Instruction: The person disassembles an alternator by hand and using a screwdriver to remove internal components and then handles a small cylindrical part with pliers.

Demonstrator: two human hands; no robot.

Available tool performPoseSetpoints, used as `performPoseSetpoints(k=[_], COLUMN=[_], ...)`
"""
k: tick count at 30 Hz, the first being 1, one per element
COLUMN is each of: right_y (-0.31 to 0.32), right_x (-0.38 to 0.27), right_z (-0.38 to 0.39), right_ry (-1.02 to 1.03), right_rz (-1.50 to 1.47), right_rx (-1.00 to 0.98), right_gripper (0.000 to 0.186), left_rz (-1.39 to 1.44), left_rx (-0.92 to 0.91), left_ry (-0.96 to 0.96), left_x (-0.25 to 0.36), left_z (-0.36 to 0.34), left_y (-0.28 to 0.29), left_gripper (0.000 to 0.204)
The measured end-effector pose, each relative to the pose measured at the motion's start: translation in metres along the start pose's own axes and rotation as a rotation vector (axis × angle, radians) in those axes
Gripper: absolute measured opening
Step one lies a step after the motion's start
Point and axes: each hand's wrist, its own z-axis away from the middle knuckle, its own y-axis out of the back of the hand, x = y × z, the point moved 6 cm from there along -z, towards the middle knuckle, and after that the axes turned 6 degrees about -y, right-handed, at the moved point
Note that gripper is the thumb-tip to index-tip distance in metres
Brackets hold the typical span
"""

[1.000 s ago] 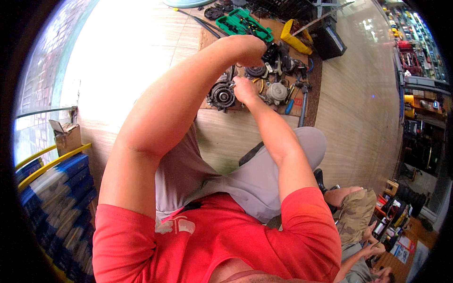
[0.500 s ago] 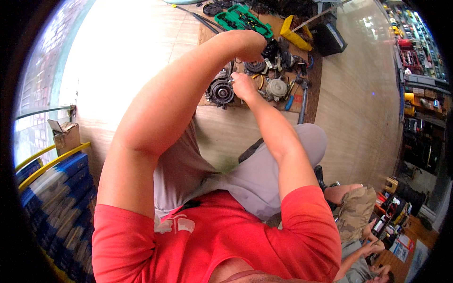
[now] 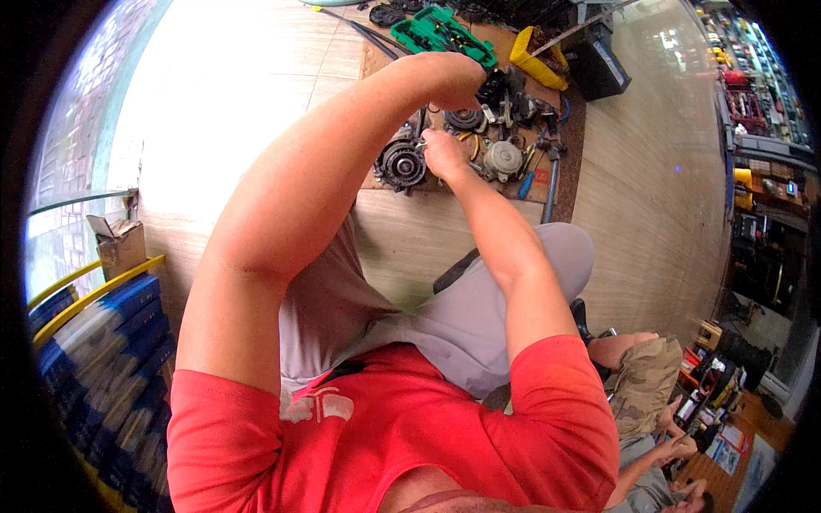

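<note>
My right hand (image 3: 445, 154) is closed, its fingertips around a small shiny metal piece whose kind I cannot make out. Just left of those fingers, a dark round machine part with concentric rings (image 3: 401, 164) lies on a brown board (image 3: 373, 67). My left arm reaches across above it, and my left hand (image 3: 464, 83) is bent down at the wrist beyond the right one. Its fingers are mostly hidden behind the hand and arm. A second dark ringed part (image 3: 463, 121) lies below my left hand. A pale round metal housing (image 3: 503, 160) sits to the right of my right hand.
Around the board's far side are an open green tool case (image 3: 442, 38), a yellow bin (image 3: 537, 58) and a black box (image 3: 597, 70). A blue-handled tool (image 3: 525, 185) and a grey bar (image 3: 550, 190) lie at right. Another person's hand (image 3: 682, 445) shows lower right; blue stacked boxes (image 3: 107, 359) stand left.
Both hands stay in nearly the same place, with only a very slight shift of the whole picture. The bright floor at left looks a little darker now.
</note>
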Motion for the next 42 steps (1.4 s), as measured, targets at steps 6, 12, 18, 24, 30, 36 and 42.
performPoseSetpoints(k=[6,12,18,24,30,36,42], right_y=[-0.001,0.002,-0.005,0.002,-0.001,-0.002,-0.001], right_x=[0.005,0.0,0.007,0.001,0.005,0.008,0.015], right_z=[-0.002,0.001,-0.004,0.002,-0.002,-0.002,-0.003], right_ry=[-0.056,-0.005,-0.036,-0.023,-0.012,-0.025,-0.054], right_rz=[0.006,-0.021,-0.005,-0.056,-0.007,-0.033,-0.081], right_rx=[-0.016,0.007,0.002,0.037,0.024,0.036,0.055], right_gripper=[0.018,0.018,0.018,0.018,0.018,0.017,0.016], left_rz=[-0.011,-0.035,-0.022,-0.022,0.008,-0.014,-0.006], left_rx=[-0.006,-0.018,-0.01,-0.021,-0.016,-0.01,-0.001], left_ry=[-0.032,-0.018,-0.036,-0.021,-0.014,-0.037,-0.047], left_x=[0.005,0.002,0.004,0.002,0.001,0.003,0.003], left_z=[0.001,-0.001,0.0,0.001,-0.002,0.002,0.003], left_y=[0.004,0.002,0.004,0.004,0.001,0.006,0.006], left_gripper=[0.038,0.039,0.039,0.038,0.037,0.038,0.037])
